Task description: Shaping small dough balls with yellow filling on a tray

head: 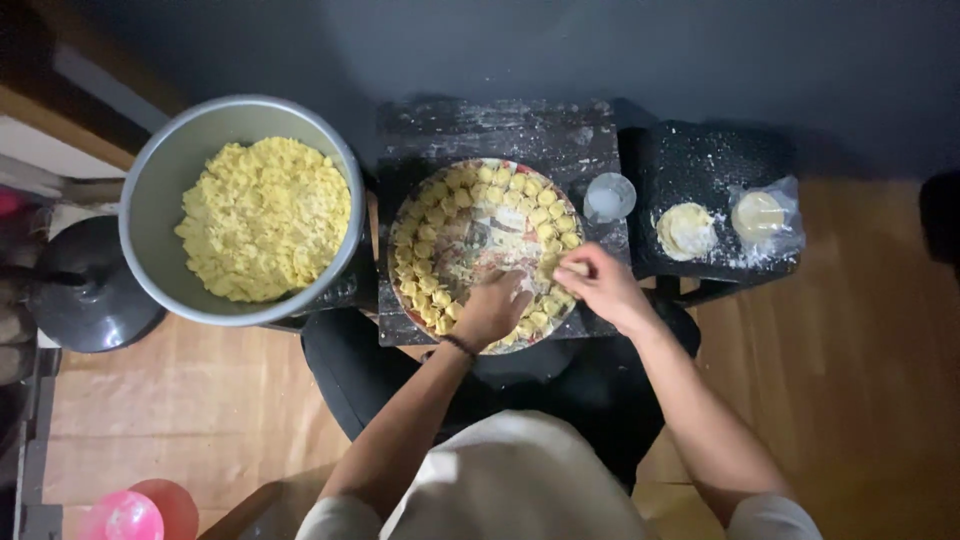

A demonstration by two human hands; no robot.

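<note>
Big pot [160, 190] of yellow dumplings [265, 218] sits far left. Left hand [492, 308] is down on the plate [470, 235], fingers loosely curled, touching the bare floured middle, forearm angled up from below. Right hand [600, 285] hovers at the plate's right rim, fingertips pinching one dumpling [575, 267] beside the ring. Dough rounds [686, 230] lie further right.

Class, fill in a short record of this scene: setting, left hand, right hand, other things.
Setting: dark floured board over a wooden floor
Left hand: resting on the patterned plate ringed with small folded dumplings
Right hand: pinching one dumpling at the plate's rim
Other things: big pot of dumplings, small cup, dough rounds
</note>
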